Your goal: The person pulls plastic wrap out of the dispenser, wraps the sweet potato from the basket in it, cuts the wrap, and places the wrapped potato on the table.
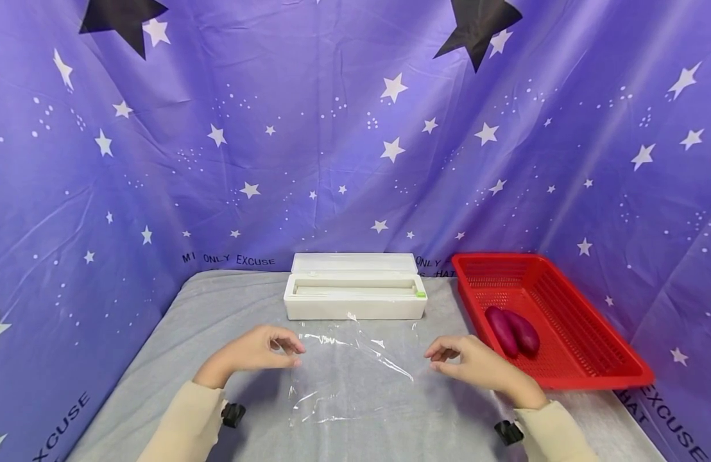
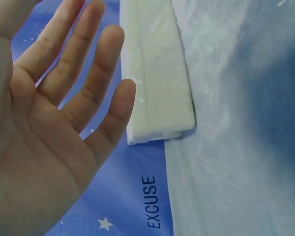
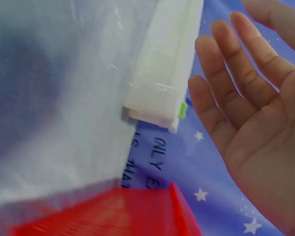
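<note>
A sheet of clear cling film [image 1: 355,369] lies wrinkled and shiny on the grey cloth in the head view. Behind it stands a white cling film box [image 1: 355,309], its lid [image 1: 354,263] raised and a small green piece [image 1: 421,294] at its right end. Near the film's left edge hovers my left hand [image 1: 260,350], fingers loosely bent and apart from the thumb. My right hand [image 1: 477,362] is held likewise near the right edge. Both wrist views show the left fingers [image 2: 91,93] and right fingers [image 3: 231,73] relaxed, with nothing seen between them.
A red plastic basket [image 1: 592,321] sits at the right, holding two purple eggplant-like vegetables [image 1: 520,330]. Grey cloth [image 1: 217,301] covers the table. A purple star-patterned curtain [image 1: 332,147] rises behind and on both sides.
</note>
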{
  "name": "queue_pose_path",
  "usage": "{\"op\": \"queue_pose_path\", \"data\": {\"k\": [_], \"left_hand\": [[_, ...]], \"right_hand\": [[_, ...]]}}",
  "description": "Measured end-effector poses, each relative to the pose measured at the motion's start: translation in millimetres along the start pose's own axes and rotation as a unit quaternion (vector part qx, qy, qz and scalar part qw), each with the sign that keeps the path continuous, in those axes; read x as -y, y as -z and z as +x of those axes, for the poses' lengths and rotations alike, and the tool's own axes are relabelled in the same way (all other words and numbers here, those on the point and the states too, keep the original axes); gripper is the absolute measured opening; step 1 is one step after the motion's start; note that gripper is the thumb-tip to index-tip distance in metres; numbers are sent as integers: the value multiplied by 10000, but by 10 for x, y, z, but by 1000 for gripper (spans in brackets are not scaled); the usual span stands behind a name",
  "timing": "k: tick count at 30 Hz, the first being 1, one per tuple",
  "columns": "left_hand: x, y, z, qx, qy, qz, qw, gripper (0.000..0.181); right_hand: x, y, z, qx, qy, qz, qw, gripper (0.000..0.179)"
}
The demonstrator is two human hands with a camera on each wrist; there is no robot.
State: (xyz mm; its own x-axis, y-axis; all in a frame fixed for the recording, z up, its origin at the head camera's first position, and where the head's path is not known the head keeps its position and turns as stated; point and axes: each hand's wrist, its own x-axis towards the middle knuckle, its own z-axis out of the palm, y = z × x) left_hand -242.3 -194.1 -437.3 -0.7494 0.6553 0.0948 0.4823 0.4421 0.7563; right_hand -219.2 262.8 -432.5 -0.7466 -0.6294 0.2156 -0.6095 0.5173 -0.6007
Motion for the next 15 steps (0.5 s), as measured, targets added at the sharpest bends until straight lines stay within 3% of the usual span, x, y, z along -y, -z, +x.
{"op": "queue_pose_path", "data": {"k": [7, 15], "left_hand": [[-49, 1, 103, -305, -39, 28, 9995, 32], [-79, -74, 261, -651, -318, 202, 9972, 28]], "right_hand": [[-2, 239, 26, -445, -35, -414, 9981, 11], [34, 524, -14, -549, -571, -537, 9954, 14]]}}
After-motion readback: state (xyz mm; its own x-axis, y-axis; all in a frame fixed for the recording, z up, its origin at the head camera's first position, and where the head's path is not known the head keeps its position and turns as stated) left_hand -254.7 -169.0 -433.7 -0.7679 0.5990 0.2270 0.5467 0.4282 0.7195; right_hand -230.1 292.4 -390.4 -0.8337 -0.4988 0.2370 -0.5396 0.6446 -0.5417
